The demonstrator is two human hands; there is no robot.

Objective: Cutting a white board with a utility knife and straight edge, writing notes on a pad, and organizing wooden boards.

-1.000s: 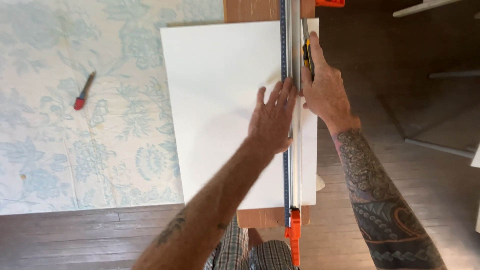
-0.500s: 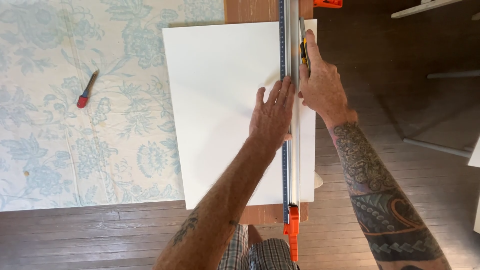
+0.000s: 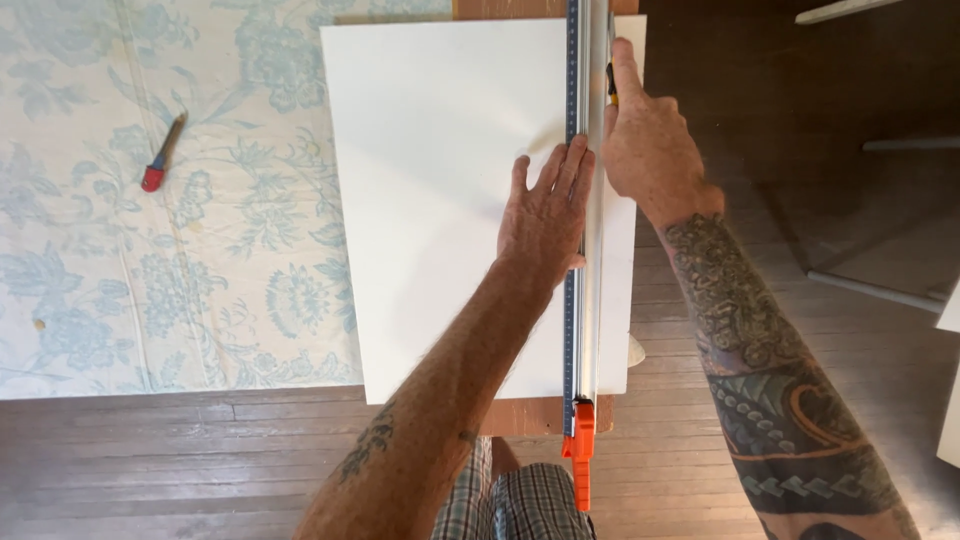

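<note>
Nearest the camera, the orange end clamp [image 3: 580, 440] of the long straightedge [image 3: 574, 300] sits over the near edge of the brown backing board [image 3: 530, 415], which lies on the dark wood floor [image 3: 150, 470]. The straightedge runs away from the viewer along the right side of the white board [image 3: 440, 180].

The left hand [image 3: 545, 215] lies flat and open, palm down on the white board, fingertips pressing against the straightedge. It grips nothing; it pins. For a clean result, this pressure should stay directly beside the cutting point, fingers kept left of the rail.

Farther on, the right hand [image 3: 645, 145] is closed around a small yellow-and-black knife [image 3: 610, 85], index finger extended along it, held tight against the rail's right edge. The blade itself is hidden. The stroke is best kept light and steady.

At far left, a red-handled tool [image 3: 160, 155] lies on the floral cloth [image 3: 120, 270], well apart.
</note>
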